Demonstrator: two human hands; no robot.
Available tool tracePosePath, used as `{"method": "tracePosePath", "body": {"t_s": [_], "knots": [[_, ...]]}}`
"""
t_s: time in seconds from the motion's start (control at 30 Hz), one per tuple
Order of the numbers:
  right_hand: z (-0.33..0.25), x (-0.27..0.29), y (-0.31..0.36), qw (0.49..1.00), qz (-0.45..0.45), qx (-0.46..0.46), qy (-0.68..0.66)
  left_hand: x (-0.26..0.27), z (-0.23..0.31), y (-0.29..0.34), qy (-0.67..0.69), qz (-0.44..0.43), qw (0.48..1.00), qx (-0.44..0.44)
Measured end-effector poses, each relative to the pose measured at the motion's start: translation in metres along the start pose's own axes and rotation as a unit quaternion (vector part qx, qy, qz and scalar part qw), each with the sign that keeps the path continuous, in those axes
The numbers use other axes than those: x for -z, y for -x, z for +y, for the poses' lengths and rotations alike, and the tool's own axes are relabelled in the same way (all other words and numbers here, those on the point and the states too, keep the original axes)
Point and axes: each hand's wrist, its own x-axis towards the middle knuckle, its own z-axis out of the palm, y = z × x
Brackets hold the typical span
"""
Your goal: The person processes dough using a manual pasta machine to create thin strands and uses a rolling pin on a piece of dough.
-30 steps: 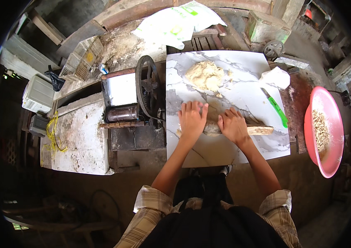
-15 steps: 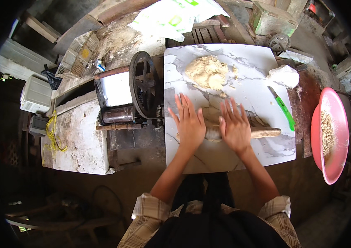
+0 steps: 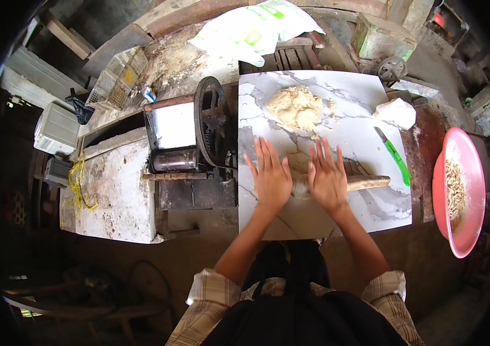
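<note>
Watching remotely, I see the left hand point(image 3: 272, 183) and right hand point(image 3: 328, 180) lying flat, fingers extended, gripping nothing; presumably that spreads pressure along the wooden rod point(image 3: 369, 182) beneath. It lies closer to the marbled tabletop's point(image 3: 380, 210) near edge; the dough point(image 3: 297, 107) sits toward the far edge, probably leaving working room. Beyond the right edge, a pink basin point(image 3: 473, 173) contains pale, short strips point(image 3: 455, 189).
</note>
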Motion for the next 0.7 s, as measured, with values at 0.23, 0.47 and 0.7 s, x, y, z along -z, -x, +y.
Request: {"method": "tracePosePath", "body": {"t_s": [0.23,0.47,0.7], "knots": [[-0.002,-0.013,-0.012,0.999,0.031,-0.034,0.015,-0.004,0.001,-0.021,0.026,0.031,0.999,-0.030],[-0.023,0.005,0.036,1.000,-0.006,-0.008,-0.019,0.011,0.003,0.041,-0.006,-0.029,0.999,-0.034],[0.000,-0.028,-0.032,0.995,0.067,-0.071,0.019,-0.004,0.007,-0.039,0.039,0.061,0.996,-0.044]]}}
